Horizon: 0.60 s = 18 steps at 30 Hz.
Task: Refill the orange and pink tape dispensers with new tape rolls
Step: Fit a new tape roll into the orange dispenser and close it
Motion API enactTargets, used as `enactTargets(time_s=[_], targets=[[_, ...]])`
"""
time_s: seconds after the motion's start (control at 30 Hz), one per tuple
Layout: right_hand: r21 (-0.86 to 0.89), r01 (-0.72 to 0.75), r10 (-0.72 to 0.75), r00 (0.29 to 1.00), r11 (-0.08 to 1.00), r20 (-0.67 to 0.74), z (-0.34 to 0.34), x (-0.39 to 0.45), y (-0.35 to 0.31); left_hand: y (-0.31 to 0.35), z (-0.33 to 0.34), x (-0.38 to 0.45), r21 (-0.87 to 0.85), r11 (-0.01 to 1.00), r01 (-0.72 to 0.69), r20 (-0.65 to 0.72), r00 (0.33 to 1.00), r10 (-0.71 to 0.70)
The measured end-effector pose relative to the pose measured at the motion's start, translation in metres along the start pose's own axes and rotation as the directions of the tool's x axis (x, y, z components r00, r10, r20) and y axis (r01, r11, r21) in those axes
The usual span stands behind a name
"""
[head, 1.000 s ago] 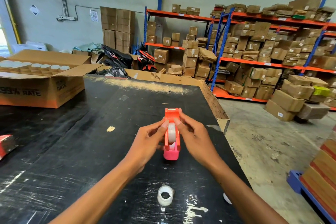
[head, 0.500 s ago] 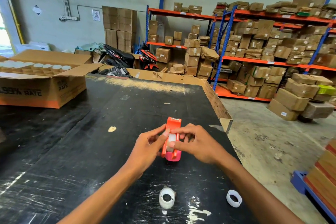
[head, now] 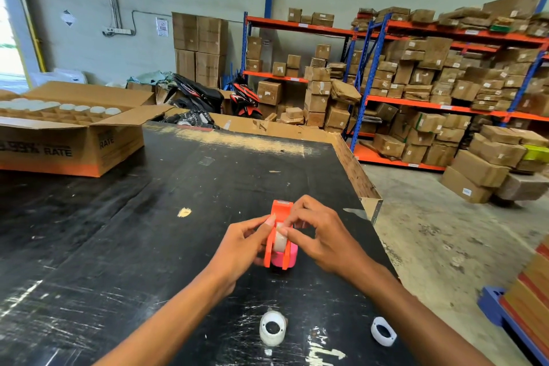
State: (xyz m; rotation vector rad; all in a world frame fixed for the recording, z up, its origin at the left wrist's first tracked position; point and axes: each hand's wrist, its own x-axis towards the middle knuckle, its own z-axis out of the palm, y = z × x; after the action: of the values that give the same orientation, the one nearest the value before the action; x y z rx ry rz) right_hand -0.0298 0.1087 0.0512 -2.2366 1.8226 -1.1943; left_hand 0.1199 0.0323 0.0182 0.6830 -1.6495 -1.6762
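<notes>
1. My left hand [head: 242, 242] closes around the left flank of the orange tape dispenser [head: 277, 236]. Thumb and forefinger pinch its side wall, so the body cannot twist while I work on the roll.
2. My right hand [head: 323, 236] comes in from the other side. Its fingers [head: 286, 221] are bent and nearly shut on the tape roll [head: 279, 240] that sits between the two orange walls. I judge I am picking at the roll's loose end or pressing it into its seat; which of the two, I cannot tell.
3. The dispenser's cutter end points away from my fingers and its open back faces me, which lets me see the roll.
4. The pink tape dispenser [head: 287, 257] lies just under and behind my right fingers, touching or nearly touching the orange one. Whether it rests on the counter [head: 148, 246] or is caught in my grip I cannot tell. No tape shows in what I can see of it.
5. Nearer my body than either hand, well clear of my fingers, a white tape roll [head: 272, 331] lies flat on the counter, presumably kept ready for the pink dispenser. To its right lies a thin white ring [head: 383, 335], likely an empty core.
6. Far beyond my left fingers stands an open cardboard box [head: 74, 140], with white round tops showing in its dividers, probably the stock of rolls.
</notes>
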Motion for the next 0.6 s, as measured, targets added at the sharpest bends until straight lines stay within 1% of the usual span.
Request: enactTargets(time_s=[0.1,0.2,0.33,0.47,0.53,0.6], targets=[[0.007,0.001,-0.001,0.999,1.000,-0.047,-0.004,0.007,0.004,0.001,-0.002,-0.002,0.007,1.000,0.005,0.054,0.999,-0.005],[0.003,-0.033,0.033,0.995,0.999,-0.089,-0.012,0.015,0.009,0.004,-0.002,-0.005,0.003,1.000,0.007,0.105,0.994,-0.008],[0.080,-0.106,0.111,0.993,0.991,-0.050,-0.013,0.019,0.011,0.006,-0.001,-0.005,0.005,1.000,0.005,0.120,0.993,-0.006],[0.084,-0.137,0.143,0.988,0.987,-0.064,-0.012,0.020,0.010,0.010,0.002,-0.007,0.029,1.000,-0.010,0.118,0.993,0.007],[0.069,-0.153,0.156,0.986,0.986,-0.051,-0.014,0.020,0.008,0.011,0.002,-0.008,0.082,0.996,-0.019,0.124,0.992,0.009],[0.055,-0.179,0.181,0.983,0.982,-0.030,-0.018,0.022,0.005,0.012,0.001,-0.009,0.091,0.996,-0.004,0.141,0.990,-0.009]])
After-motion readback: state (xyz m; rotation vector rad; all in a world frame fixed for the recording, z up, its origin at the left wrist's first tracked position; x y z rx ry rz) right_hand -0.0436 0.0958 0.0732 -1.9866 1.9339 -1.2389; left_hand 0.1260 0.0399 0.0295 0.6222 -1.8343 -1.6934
